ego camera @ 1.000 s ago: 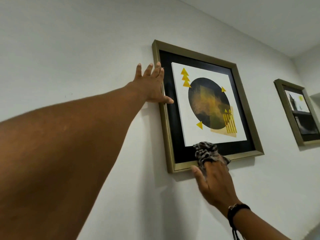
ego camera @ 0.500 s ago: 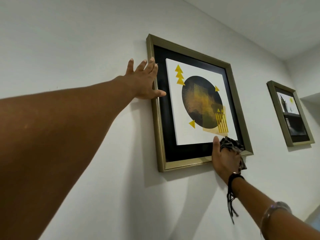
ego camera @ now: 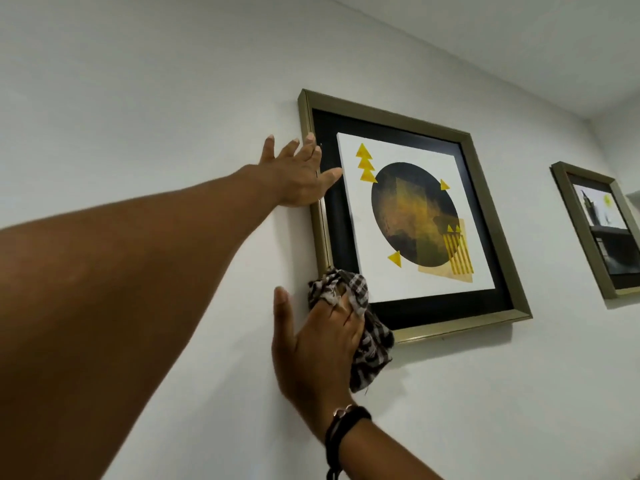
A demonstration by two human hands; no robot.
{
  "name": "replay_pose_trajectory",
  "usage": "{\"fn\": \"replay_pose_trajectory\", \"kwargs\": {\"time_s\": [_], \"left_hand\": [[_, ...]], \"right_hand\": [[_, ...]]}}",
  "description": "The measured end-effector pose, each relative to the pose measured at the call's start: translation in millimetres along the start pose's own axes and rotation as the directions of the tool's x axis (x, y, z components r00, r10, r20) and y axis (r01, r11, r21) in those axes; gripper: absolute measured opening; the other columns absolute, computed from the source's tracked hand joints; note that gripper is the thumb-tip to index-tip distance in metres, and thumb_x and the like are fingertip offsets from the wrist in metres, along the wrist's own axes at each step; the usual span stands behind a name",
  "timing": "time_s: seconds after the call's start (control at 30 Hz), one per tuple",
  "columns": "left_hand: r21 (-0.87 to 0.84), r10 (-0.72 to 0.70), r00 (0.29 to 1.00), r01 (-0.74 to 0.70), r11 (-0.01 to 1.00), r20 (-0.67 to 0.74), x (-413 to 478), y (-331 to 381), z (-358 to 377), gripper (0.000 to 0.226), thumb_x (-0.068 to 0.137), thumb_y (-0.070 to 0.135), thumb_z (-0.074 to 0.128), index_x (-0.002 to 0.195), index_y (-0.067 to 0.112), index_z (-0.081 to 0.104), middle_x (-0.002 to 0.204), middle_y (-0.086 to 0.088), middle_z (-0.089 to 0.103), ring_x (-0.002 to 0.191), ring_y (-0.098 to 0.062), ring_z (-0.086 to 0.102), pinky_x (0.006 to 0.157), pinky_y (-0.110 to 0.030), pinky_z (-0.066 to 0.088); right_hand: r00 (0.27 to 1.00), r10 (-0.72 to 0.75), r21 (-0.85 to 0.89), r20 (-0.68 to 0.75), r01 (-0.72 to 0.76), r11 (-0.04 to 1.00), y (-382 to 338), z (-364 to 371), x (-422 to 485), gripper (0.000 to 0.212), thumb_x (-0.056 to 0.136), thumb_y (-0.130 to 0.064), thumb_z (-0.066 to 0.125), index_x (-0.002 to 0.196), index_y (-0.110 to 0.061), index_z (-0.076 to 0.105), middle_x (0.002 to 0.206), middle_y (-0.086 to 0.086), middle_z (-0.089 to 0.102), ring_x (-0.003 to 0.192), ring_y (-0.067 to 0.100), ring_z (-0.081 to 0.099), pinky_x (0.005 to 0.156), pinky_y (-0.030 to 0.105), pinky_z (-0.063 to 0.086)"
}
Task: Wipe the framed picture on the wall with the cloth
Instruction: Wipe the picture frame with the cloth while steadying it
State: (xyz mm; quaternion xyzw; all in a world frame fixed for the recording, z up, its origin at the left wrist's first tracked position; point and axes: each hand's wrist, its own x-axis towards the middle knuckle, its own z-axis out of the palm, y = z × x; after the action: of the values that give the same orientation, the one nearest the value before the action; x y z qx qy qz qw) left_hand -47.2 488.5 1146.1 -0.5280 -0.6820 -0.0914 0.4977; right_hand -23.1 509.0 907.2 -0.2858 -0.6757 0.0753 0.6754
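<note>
A framed picture point(ego camera: 485, 188) with a gold-coloured frame, black mat and a dark circle with yellow triangles hangs on the white wall. My left hand point(ego camera: 298, 178) lies flat, fingers spread, against the frame's upper left side, thumb over the black mat. My right hand point(ego camera: 318, 351) presses a black-and-white checked cloth point(ego camera: 370, 344) onto the frame's lower left corner, which the cloth and fingers hide. A dark band sits on my right wrist.
A second framed picture point(ego camera: 595, 233) with a similar frame hangs further right on the same wall, near the room's corner. The ceiling runs above. Bare white wall lies left of and below the frames.
My right hand with the cloth swept from the bottom middle to the lower right corner, then back along the bottom edge to the lower left corner. My left hand stayed on the frame's left side.
</note>
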Motion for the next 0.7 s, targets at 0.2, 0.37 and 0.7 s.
{"fn": "replay_pose_trajectory", "kwargs": {"time_s": [0.2,0.37,0.7], "left_hand": [[-0.034,-0.005,0.998,0.007,0.999,0.057,-2,-1,-12,0.076,0.093,0.063,0.0,0.155,0.018,0.001,0.164,0.0,-0.012,0.151,-0.021,-0.01,0.115,-0.051,-0.017],[-0.1,-0.028,0.997,0.036,0.994,0.078,-1,0,-17,0.087,0.086,0.073,-0.003,0.155,0.021,0.006,0.164,0.003,-0.008,0.151,-0.02,-0.008,0.115,-0.05,-0.018],[-0.057,-0.023,0.998,0.026,0.998,0.066,-3,4,-18,0.101,0.077,0.082,-0.003,0.155,0.019,0.007,0.165,0.0,-0.007,0.151,-0.022,-0.007,0.116,-0.052,-0.018]], "right_hand": [[0.983,-0.181,0.106,-0.013,0.182,0.978,-16,-20,103,0.077,0.092,-0.067,0.024,0.136,-0.008,0.046,0.147,0.018,0.043,0.141,0.03,0.029,0.12,0.045,0.018],[0.914,-0.398,0.084,0.08,0.392,0.916,-19,-25,175,0.074,0.095,-0.059,0.033,0.154,-0.017,0.018,0.163,0.01,0.019,0.151,0.025,0.009,0.124,0.044,0.007],[0.895,-0.443,0.044,0.038,0.442,0.896,-4,-21,157,0.083,0.088,-0.072,0.028,0.153,-0.021,0.019,0.163,0.005,0.019,0.152,0.02,0.007,0.125,0.039,0.008]]}}
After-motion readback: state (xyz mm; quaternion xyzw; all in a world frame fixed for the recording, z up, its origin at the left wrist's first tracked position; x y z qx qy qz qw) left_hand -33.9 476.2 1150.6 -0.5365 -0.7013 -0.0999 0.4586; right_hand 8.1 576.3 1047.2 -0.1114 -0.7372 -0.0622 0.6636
